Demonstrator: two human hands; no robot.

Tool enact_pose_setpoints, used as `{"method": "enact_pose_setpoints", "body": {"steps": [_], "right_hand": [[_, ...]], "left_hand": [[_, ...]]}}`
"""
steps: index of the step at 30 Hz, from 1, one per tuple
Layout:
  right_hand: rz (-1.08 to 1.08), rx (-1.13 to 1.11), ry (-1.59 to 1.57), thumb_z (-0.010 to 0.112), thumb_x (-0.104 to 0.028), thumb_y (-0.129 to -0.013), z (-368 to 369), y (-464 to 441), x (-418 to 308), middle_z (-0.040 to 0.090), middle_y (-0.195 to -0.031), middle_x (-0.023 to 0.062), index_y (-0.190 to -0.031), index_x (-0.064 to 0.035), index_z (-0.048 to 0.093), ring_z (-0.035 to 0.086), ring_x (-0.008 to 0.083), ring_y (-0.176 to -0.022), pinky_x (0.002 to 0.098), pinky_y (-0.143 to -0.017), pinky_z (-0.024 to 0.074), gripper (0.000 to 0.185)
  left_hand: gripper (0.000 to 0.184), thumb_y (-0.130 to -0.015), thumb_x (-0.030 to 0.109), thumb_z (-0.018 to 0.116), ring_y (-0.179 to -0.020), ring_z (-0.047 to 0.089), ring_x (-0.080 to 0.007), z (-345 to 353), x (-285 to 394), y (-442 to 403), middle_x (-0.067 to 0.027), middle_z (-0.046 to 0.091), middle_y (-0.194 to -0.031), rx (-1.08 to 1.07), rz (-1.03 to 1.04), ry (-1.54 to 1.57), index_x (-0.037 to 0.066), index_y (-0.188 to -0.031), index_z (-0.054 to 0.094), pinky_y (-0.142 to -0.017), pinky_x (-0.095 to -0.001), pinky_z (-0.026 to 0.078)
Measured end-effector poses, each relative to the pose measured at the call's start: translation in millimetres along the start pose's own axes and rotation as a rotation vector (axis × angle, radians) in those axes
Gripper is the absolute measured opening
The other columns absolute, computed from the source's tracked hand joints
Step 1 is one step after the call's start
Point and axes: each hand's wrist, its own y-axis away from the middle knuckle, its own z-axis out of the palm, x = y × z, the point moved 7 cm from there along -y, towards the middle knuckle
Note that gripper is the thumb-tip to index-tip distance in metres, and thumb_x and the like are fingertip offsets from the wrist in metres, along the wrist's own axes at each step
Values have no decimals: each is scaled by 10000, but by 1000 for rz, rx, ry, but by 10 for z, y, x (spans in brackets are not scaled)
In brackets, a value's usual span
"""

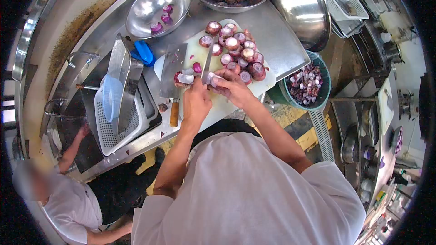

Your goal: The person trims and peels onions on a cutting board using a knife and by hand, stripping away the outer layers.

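My left hand (197, 102) is closed around the handle of a narrow knife (210, 59), its blade pointing away from me over the white cutting board (268, 81). My right hand (236, 90) grips a red onion (212, 79) close beside the knife. On the board's far right lies a heap of red onions (232, 44) with their ends cut off. Left of my hands is a cleaver (171, 75) with a wooden handle. Onion peel pieces (185, 78) and a small peeled purple onion (196, 67) lie by its blade.
Behind the board are a steel bowl (159, 0) with a few peeled onions and another bowl (261, 1) of unpeeled ones. A green bin (328, 88) of peelings stands right. At left are a sink, a white basket (109, 143) and a co-worker (75, 199).
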Motion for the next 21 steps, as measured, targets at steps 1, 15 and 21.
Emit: {"method": "enact_pose_setpoints", "body": {"steps": [1, 15, 21], "right_hand": [[12, 4, 45, 714, -135, -889, -6, 8, -17, 603, -1120, 57, -1189, -44, 558, 625, 166, -983, 313, -829, 536, 350], [1, -150, -67, 715, -60, -882, -1, 84, -121, 605, -1205, 93, -1346, -25, 518, 619, 211, -1102, 368, -988, 527, 506], [-41, -76, 76, 745, -76, -866, -105, 46, -132, 614, -1233, 98, -1315, -18, 572, 626, 199, -1101, 353, -968, 537, 484]], "left_hand": [[137, -935, 40, 556, -597, 706, -304, 20, -100, -8, -211, 647, -696, -18, -23, 6, -48, -1034, 523, -510, -417, 519], [125, -925, 18, 533, -645, 696, -318, -271, -389, -222, -201, 660, -744, 13, -254, 198, -31, -1040, 543, -551, -419, 525], [338, -942, 23, 522, -575, 700, -228, -31, -540, -215, -170, 675, -807, -90, -105, -18, 31, -1279, 532, -494, -363, 541]]}}
